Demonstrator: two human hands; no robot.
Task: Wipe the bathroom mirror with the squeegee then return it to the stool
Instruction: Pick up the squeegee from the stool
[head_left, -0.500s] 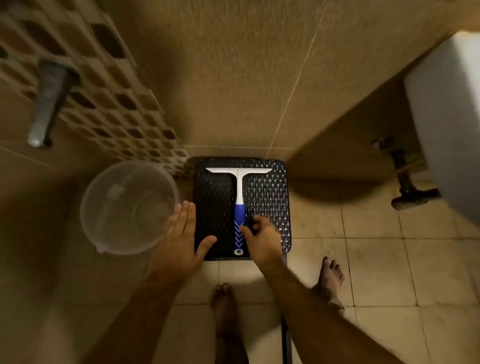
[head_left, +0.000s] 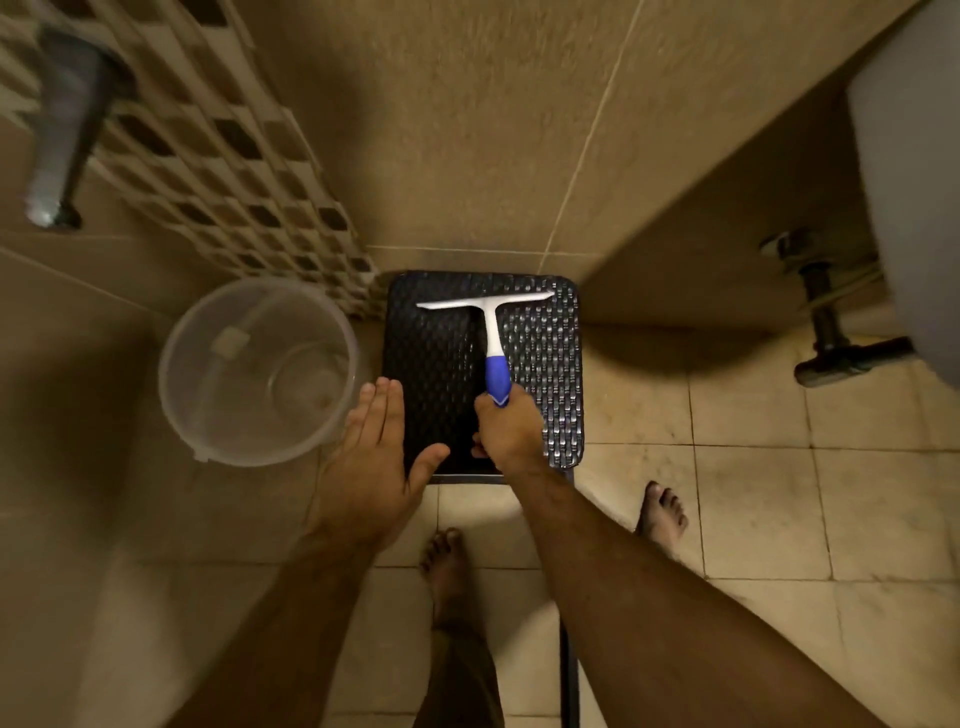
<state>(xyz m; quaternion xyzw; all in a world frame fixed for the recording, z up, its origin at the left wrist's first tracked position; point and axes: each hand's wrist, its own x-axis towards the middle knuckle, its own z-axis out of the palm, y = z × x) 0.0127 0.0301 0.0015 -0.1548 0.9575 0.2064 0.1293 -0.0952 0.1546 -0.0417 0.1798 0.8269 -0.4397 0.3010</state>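
A squeegee (head_left: 491, 332) with a white blade bar and a blue-and-white handle lies over the black woven stool (head_left: 431, 364), blade toward the wall. My right hand (head_left: 509, 431) grips the lower end of the blue handle, fingers curled round it. My left hand (head_left: 376, 462) hovers flat with straight fingers over the stool's left front corner, holding nothing. The mirror is not in view.
A clear plastic bucket (head_left: 257, 371) stands on the floor just left of the stool. A white basin (head_left: 914, 197) with its drain pipe (head_left: 831, 332) hangs at the right. A tap (head_left: 62, 130) juts from the wall at upper left. My bare feet (head_left: 447, 561) stand on beige floor tiles.
My right hand has closed round the squeegee's blue handle, which it only touched from the side before. The squeegee has tilted slightly. My left hand has barely moved.
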